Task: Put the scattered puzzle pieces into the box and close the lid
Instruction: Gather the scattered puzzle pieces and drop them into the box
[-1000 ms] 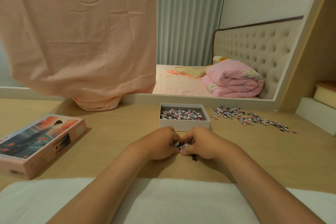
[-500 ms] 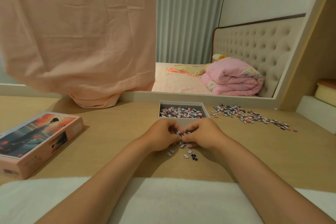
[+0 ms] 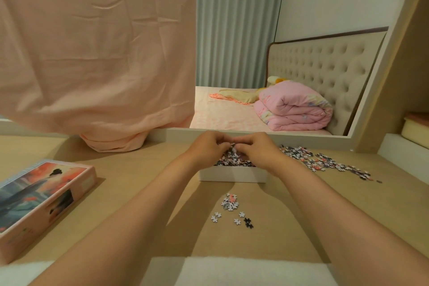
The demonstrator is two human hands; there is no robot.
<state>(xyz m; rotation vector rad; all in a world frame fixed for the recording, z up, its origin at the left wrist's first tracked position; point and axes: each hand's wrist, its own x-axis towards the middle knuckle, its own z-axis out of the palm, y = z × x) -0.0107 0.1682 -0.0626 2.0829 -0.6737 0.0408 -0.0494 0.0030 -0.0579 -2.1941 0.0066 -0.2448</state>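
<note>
A white open box stands mid-table with puzzle pieces inside. Above it my left hand and my right hand are cupped together, shut on a handful of puzzle pieces, some dropping into the box. A small cluster of loose pieces lies on the table in front of the box. A longer scatter of pieces stretches to the right of the box. The pink lid with a picture rests at the left.
A wooden tabletop carries everything. A large mirror stands behind the box, half draped in a peach cloth. A white towel lies along the near edge. A shelf with a cushion is at the right.
Both hands lifted a handful of pieces from the table in front of the box and moved forward over the box. A few pieces stayed behind on the table.
</note>
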